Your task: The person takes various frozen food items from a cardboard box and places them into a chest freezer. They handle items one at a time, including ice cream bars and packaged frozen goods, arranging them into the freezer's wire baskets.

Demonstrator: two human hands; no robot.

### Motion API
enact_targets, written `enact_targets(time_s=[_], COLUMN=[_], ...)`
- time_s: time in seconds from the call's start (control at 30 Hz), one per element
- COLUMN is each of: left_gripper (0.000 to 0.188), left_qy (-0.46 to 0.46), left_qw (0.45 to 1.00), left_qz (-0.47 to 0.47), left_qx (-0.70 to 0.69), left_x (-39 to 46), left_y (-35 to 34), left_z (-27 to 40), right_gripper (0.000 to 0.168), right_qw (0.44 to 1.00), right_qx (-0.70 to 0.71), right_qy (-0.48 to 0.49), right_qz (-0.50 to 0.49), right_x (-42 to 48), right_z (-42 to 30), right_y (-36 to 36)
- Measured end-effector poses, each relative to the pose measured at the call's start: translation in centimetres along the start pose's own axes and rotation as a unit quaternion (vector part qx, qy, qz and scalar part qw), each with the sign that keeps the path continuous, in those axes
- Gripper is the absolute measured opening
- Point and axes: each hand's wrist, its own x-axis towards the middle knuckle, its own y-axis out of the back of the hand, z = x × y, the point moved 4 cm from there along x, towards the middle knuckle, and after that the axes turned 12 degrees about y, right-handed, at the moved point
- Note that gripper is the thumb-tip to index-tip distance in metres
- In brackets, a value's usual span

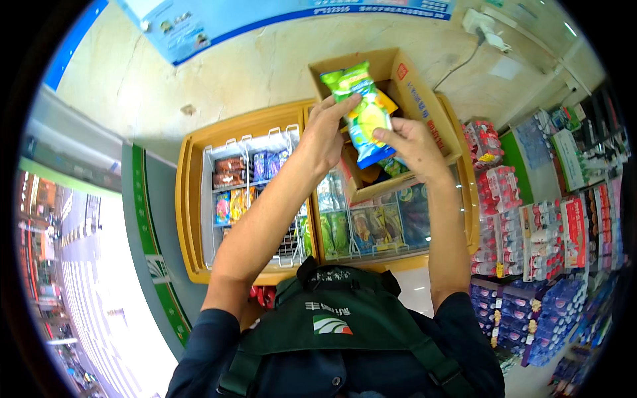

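Between my two hands is a green and blue plastic ice-cream wrapper (369, 115), tilted over an open cardboard box (420, 104). My left hand (326, 127) grips its left edge, thumb across the front. On the lower right edge, my right hand (415, 147) pinches it. More packets, some yellow, lie in the box, partly hidden by the held one. The box rests on the right half of a yellow-rimmed chest freezer (244, 118). Through the freezer's open left half, wire baskets (247, 164) of wrapped ice creams show below my left forearm.
Packs of bottled drinks (502, 186) are stacked right of the freezer, with water bottle packs (517, 318) lower down. A power cable (465, 64) hangs from a wall socket behind. The freezer's glass lid (368, 234) covers its right half. A doorway opens to the street at left.
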Motion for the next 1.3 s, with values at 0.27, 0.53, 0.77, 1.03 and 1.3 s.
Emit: enact_targets(time_s=[0.27, 0.53, 0.77, 1.03, 1.3], left_gripper=[0.041, 0.032, 0.026, 0.029, 0.027], left_qy=[-0.108, 0.052, 0.182, 0.158, 0.180], left_qw=[0.991, 0.932, 0.891, 0.849, 0.876], left_qz=[0.084, 0.360, 0.372, 0.342, 0.382], left_qx=[0.005, 0.002, 0.184, 0.371, 0.231], left_x=[-2.6, -9.6, -12.3, -13.9, -14.5], left_y=[10.8, 34.8, 47.4, 45.9, 45.7], left_z=[5.0, -6.6, -21.3, -26.5, -26.4], right_gripper=[0.043, 0.036, 0.032, 0.038, 0.049], right_qw=[0.926, 0.946, 0.959, 0.913, 0.791], right_qx=[-0.373, -0.321, -0.009, -0.206, -0.439], right_qy=[-0.021, 0.016, -0.097, -0.215, -0.286], right_qz=[-0.059, 0.048, -0.267, -0.281, -0.315], right_x=[1.0, 0.4, -3.0, 0.2, 3.3], right_z=[2.1, -3.3, 2.8, 32.8, 50.7], right_y=[4.8, -3.0, -20.8, -34.1, -38.9])
